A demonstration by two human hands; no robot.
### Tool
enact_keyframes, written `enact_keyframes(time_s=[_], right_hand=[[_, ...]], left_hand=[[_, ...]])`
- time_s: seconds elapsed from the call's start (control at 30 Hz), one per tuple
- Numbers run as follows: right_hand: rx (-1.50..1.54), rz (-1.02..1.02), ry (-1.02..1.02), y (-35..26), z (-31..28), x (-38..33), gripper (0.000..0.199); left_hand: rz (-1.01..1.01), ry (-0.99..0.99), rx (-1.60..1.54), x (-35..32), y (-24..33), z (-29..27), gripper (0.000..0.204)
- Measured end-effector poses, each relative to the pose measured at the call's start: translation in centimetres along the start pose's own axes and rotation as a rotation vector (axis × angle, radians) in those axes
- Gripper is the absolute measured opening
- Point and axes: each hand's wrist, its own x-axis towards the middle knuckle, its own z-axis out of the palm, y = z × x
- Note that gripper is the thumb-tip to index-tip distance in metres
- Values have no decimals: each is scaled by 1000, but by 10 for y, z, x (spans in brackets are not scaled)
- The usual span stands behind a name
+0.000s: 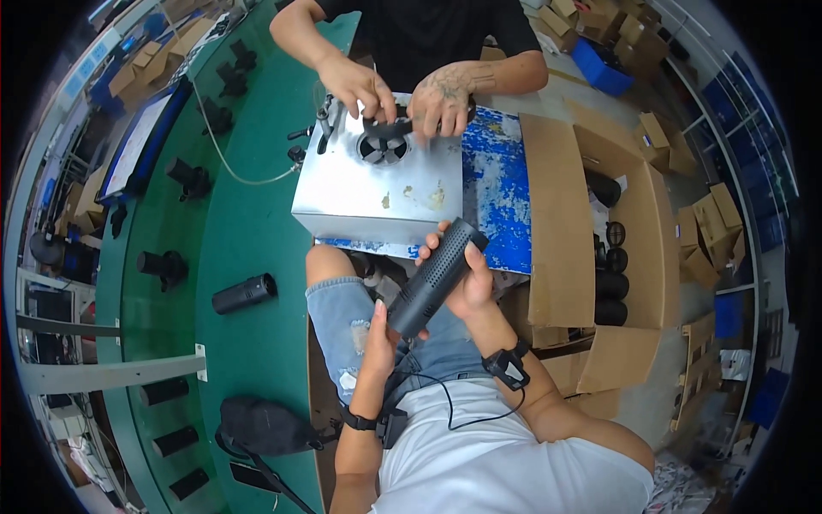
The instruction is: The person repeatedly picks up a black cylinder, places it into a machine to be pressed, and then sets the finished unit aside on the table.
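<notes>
I hold a black perforated cylinder (432,277) over my lap, tilted up to the right. My right hand (469,283) wraps its upper part, fingers over the top end. My left hand (379,334) grips its lower end. Both wrists wear black straps joined by a thin cable. In front of me a silver metal box (377,184) with a round vent sits on a blue worn table (497,188). Across it, another person in black has both hands (402,94) on a dark part atop the box.
A green conveyor (248,223) curves along my left, carrying several black cylinders (244,293). A black bag (265,426) lies near its edge. An open cardboard box (616,248) at my right holds more black cylinders. Stacked cartons and blue crates stand beyond.
</notes>
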Motion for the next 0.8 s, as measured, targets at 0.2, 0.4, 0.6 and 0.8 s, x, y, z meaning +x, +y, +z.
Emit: enact_keyframes(time_s=[0.2, 0.4, 0.6, 0.8], right_hand=[[-89, -34, 54, -7, -15, -7, 57], [-56, -55, 57, -10, -11, -7, 52], [-102, -47, 59, -12, -11, -7, 52], [-150, -6, 52, -4, -13, -10, 56]], left_hand=[[87, 59, 315, 2, 5, -1, 42], [189, -91, 301, 5, -6, 6, 60], [133, -83, 298, 1, 1, 10, 59], [209, -83, 255, -2, -14, 0, 60]])
